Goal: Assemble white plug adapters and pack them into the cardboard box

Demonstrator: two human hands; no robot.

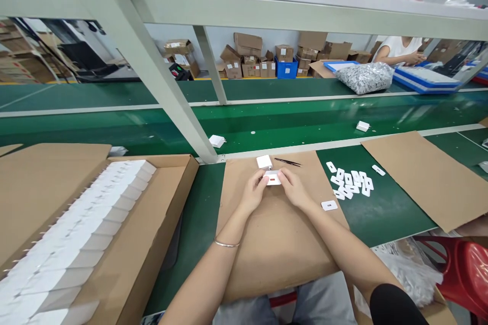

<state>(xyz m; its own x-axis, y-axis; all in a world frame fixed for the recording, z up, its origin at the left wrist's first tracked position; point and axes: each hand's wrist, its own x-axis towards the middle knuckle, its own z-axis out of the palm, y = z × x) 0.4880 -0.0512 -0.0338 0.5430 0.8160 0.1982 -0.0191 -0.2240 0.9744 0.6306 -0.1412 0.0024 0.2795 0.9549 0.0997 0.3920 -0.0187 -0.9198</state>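
Between my two hands is a white charger [273, 179], its face with a small orange-red port turned toward me. My left hand [254, 189] grips its left end, fingers closed. On the right end, my right hand [293, 187] pinches it with thumb and fingers. Just behind lies a second white charger [264, 162] on the cardboard sheet [282, 244]. Black tweezers [288, 162] rest beside it. A white slotted cover plate [329, 205] lies near my right forearm, and several more plates [353, 179] are scattered farther right on the green table.
At left, a cardboard box [168, 203] holds rows of white chargers [87, 228]. A slanted metal post [152, 56] rises ahead under a shelf [290, 10]. Loose chargers lie on the green conveyor [290, 117]. Another cardboard sheet [423, 177] and a red stool [467, 269] are right; a person [400, 51] sits beyond.
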